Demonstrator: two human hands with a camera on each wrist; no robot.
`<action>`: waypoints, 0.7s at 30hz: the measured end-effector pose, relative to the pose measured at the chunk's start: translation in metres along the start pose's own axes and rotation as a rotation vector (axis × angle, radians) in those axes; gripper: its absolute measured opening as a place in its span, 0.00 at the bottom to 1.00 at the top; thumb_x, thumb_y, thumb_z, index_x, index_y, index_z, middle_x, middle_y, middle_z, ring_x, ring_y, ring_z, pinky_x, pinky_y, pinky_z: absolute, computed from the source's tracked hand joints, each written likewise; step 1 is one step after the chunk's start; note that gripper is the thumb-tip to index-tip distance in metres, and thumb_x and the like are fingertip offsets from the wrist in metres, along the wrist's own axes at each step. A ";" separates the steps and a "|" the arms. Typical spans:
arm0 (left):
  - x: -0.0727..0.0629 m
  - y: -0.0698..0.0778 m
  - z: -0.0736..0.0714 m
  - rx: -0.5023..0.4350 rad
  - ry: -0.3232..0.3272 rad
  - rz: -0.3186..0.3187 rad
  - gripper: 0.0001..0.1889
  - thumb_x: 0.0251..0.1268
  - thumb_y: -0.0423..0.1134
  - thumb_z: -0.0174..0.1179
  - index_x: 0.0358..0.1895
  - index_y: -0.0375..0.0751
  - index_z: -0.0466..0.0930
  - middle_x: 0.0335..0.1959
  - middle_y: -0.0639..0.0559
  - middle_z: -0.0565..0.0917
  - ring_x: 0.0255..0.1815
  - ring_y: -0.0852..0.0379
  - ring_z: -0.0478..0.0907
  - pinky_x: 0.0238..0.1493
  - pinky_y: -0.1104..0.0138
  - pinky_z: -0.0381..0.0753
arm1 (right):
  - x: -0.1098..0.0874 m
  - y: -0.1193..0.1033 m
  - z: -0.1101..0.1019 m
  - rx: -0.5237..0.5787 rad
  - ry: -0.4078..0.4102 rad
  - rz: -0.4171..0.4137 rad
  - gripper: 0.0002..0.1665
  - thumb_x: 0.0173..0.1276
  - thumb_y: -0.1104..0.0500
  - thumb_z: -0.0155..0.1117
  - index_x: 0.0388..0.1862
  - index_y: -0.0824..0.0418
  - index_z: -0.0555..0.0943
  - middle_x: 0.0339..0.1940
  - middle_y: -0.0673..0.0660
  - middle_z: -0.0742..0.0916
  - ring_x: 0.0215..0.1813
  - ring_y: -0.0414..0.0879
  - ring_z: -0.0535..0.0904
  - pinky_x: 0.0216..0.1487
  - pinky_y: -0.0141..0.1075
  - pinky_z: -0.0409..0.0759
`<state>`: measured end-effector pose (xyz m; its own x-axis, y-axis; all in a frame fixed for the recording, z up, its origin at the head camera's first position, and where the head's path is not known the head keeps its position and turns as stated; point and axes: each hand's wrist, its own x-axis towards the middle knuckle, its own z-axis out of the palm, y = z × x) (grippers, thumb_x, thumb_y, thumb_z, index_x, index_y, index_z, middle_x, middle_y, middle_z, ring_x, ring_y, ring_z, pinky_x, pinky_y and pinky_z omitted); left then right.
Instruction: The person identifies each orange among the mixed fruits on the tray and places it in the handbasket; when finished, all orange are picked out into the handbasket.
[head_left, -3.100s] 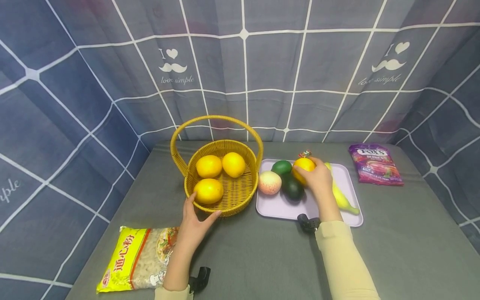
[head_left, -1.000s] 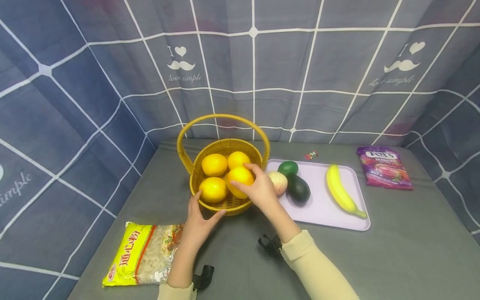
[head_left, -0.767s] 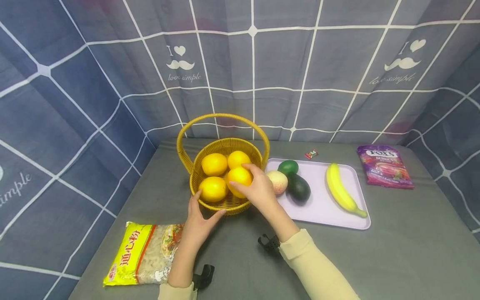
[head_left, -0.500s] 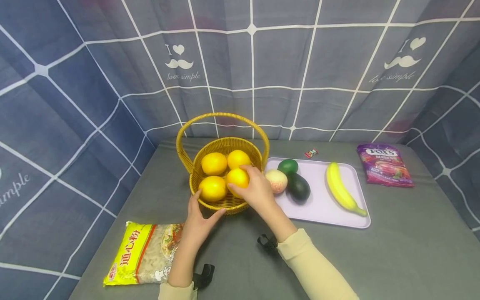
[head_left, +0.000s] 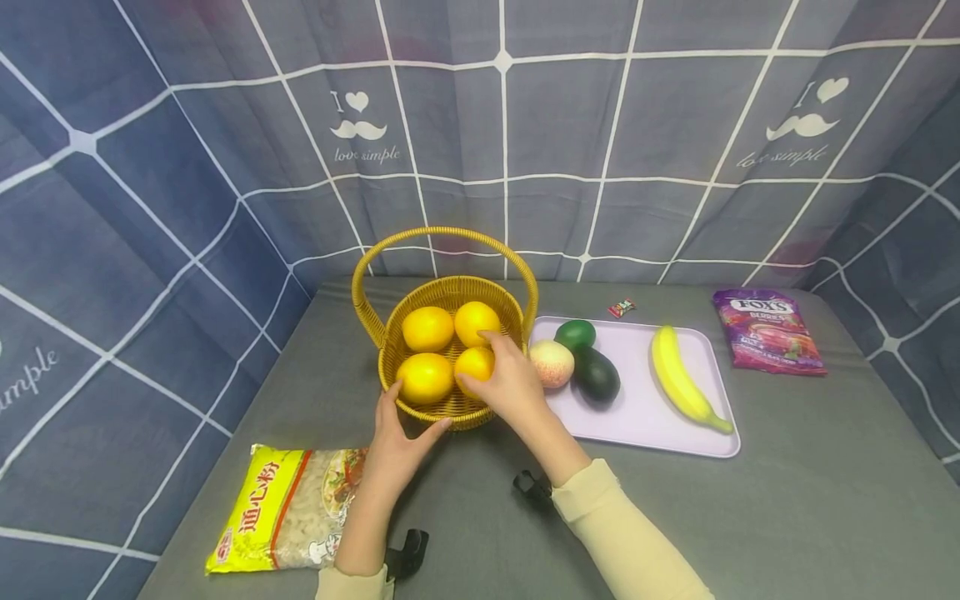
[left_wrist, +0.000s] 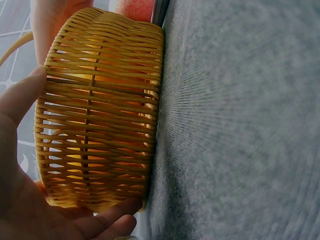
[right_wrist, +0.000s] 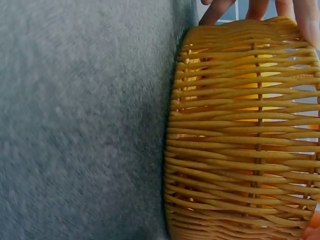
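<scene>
A yellow wicker basket point(head_left: 450, 290) with a tall hoop handle stands on the grey cloth. My left hand point(head_left: 395, 450) grips its near left side; in the left wrist view the thumb point(left_wrist: 30, 90) rests on the rim and the fingers curve round the wall. Inside the basket, my right hand point(head_left: 517, 385) holds a round yellow-orange orange point(head_left: 473, 363) at the front right, partly covered by the hand. Beside it lie a front orange point(head_left: 425, 378), a back left orange point(head_left: 427, 328) and a back right orange point(head_left: 477, 322). Woven wall hides the right fingertips in the right wrist view.
Right of the basket, a pale purple tray point(head_left: 637, 408) bears a peach point(head_left: 552, 364), a green fruit point(head_left: 576, 334), a dark avocado point(head_left: 597, 377) and a banana point(head_left: 681, 379). A small candy point(head_left: 621, 307), a purple candy bag point(head_left: 769, 331) and a pasta bag point(head_left: 300, 508) lie around.
My right hand has carried the orange left from the tray into the basket, then lowered it slightly beside the other oranges. My left hand has kept its grip on the basket.
</scene>
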<state>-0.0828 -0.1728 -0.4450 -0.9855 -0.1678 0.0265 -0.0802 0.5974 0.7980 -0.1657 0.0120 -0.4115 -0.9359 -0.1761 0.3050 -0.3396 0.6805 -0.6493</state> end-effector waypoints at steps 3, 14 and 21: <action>-0.001 0.001 0.000 -0.001 0.002 -0.001 0.53 0.53 0.63 0.66 0.76 0.47 0.45 0.75 0.39 0.48 0.73 0.37 0.52 0.63 0.40 0.60 | 0.000 0.000 -0.001 0.002 -0.010 0.004 0.45 0.52 0.42 0.76 0.64 0.61 0.72 0.59 0.60 0.80 0.58 0.56 0.76 0.58 0.51 0.72; 0.000 -0.001 0.001 0.001 -0.003 0.003 0.54 0.53 0.64 0.66 0.76 0.47 0.45 0.75 0.38 0.48 0.73 0.37 0.51 0.64 0.39 0.59 | -0.002 0.002 -0.002 0.038 -0.012 0.020 0.45 0.53 0.41 0.74 0.65 0.60 0.71 0.61 0.60 0.79 0.59 0.56 0.76 0.60 0.50 0.71; 0.000 0.000 0.000 0.006 0.002 0.003 0.53 0.53 0.63 0.66 0.76 0.48 0.45 0.75 0.38 0.47 0.73 0.37 0.51 0.63 0.40 0.60 | -0.006 0.000 -0.013 0.098 0.008 0.001 0.41 0.55 0.44 0.74 0.64 0.59 0.72 0.61 0.59 0.79 0.60 0.54 0.75 0.61 0.47 0.71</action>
<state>-0.0824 -0.1730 -0.4450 -0.9853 -0.1681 0.0300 -0.0786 0.6024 0.7943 -0.1585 0.0222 -0.4041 -0.9356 -0.1698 0.3097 -0.3467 0.6081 -0.7141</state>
